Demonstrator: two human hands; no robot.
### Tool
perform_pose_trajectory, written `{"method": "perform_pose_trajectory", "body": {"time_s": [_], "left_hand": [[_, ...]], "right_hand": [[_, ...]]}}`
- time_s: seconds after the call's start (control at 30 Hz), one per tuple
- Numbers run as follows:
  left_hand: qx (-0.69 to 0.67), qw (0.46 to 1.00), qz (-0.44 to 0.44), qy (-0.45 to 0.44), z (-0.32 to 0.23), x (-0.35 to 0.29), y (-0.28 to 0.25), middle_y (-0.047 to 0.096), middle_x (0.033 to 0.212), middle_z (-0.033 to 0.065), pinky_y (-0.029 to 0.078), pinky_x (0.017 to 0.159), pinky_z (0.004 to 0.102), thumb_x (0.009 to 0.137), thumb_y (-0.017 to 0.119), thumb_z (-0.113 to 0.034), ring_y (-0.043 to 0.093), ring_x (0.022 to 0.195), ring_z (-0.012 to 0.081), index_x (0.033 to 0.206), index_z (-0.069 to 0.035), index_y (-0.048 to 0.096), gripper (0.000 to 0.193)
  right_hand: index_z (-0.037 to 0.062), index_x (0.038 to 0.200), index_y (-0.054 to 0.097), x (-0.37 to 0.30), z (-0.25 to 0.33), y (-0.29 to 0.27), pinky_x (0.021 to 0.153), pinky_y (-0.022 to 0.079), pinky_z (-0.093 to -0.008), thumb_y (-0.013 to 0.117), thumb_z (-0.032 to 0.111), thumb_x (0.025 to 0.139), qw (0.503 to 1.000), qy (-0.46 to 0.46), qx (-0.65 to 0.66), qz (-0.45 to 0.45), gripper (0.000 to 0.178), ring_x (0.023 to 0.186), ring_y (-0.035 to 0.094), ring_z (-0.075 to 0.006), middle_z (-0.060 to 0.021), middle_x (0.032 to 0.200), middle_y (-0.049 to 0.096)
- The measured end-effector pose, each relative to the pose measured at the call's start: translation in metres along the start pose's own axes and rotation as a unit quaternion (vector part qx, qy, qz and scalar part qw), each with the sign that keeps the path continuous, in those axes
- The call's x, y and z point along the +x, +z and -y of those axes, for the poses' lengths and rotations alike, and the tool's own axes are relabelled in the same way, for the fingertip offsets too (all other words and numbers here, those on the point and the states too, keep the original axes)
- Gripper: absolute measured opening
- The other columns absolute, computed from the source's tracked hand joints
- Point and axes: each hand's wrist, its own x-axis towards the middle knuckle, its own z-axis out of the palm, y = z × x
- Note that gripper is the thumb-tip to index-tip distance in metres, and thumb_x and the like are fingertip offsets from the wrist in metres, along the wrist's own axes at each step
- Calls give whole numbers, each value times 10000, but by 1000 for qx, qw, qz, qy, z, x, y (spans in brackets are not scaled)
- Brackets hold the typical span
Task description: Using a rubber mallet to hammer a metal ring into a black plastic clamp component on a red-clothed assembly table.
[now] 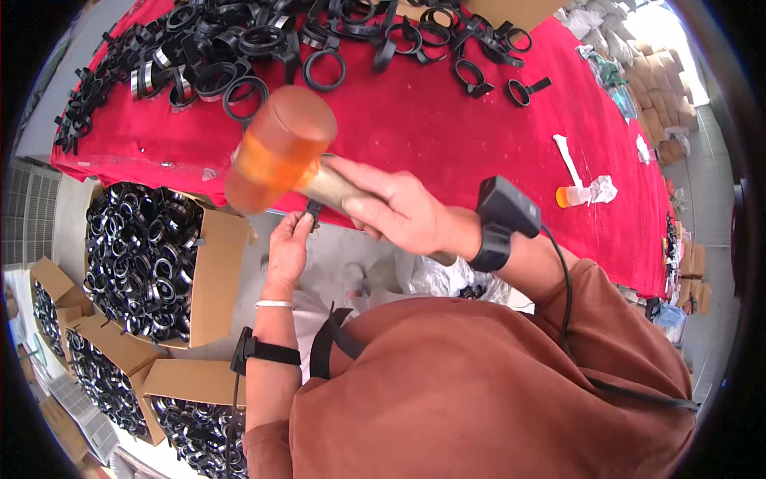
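Frame centre: your right hand (403, 209) grips an amber-headed, wooden-handled mallet (286, 156), likely head-heavy; hold its handle (337, 190). Your left hand (288, 249) pinches a small black part (313, 208), probably stiff.

Mallet head (281, 152) blurred; black piece (313, 207) in left grip (288, 249) partly hidden.
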Motion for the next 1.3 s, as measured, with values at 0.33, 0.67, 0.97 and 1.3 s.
{"method": "perform_pose_trajectory", "body": {"time_s": [0.33,0.67,0.97,1.3], "left_hand": [[-42,999,-18,8,-4,0,4,586,837,2,395,742,241,895,547,-201,477,783,84,931,-10,611,204],[-25,999,-22,-41,-7,-5,40,596,820,18,401,736,240,913,525,-253,490,775,91,917,18,606,284],[15,994,101,-36,-13,-4,37,618,850,37,397,801,282,927,451,-291,544,838,126,935,-35,589,291],[70,978,194,-19,-8,10,46,591,813,56,400,776,281,931,451,-253,506,793,137,837,12,580,309]], "right_hand": [[90,1391,322,1,-19,5,559,439,-232,446,214,942,998,14,-61,15,482,581,492,-63,-27,744,548],[20,1230,489,-51,-47,-19,692,492,-313,593,193,854,974,63,-99,-193,426,781,631,-182,-190,903,626],[-13,1084,528,-96,-63,-18,646,477,-355,614,250,847,955,213,-2,-208,365,723,612,-229,-169,808,614],[-4,1154,480,-116,-60,-11,685,477,-375,592,171,854,961,117,-93,-235,365,810,619,-308,-208,925,602]]}}
